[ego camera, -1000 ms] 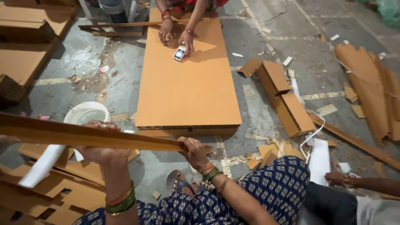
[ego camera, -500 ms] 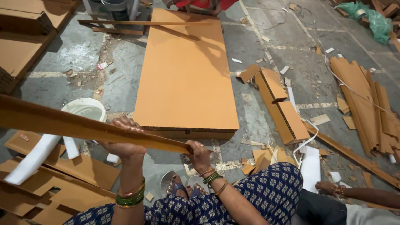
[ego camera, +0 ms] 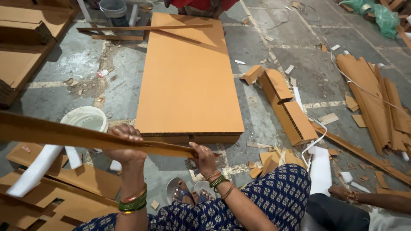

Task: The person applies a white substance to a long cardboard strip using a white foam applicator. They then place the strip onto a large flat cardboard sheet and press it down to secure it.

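I hold a long, thin brown cardboard strip (ego camera: 55,134) across my body, running from the left edge to just past my right hand. My left hand (ego camera: 124,145) grips it near the middle, fingers curled over its top. Its right end is pinched by my right hand (ego camera: 204,157). Just beyond the strip a large brown honeycomb board (ego camera: 188,77) lies flat on the concrete floor. Green and gold bangles sit on both my wrists. My feet in sandals (ego camera: 188,192) show below the strip.
A white bucket (ego camera: 85,119) stands left of the board. Cardboard blocks (ego camera: 284,100) and offcuts lie to the right, stacked brown panels (ego camera: 21,47) far left. Another person's hand (ego camera: 342,193) rests at lower right; someone in red (ego camera: 201,5) is at the board's far end.
The view has tipped down and closer. The person at the board's far end has drawn their hands and the small device off the board. My hands still grip the strip.
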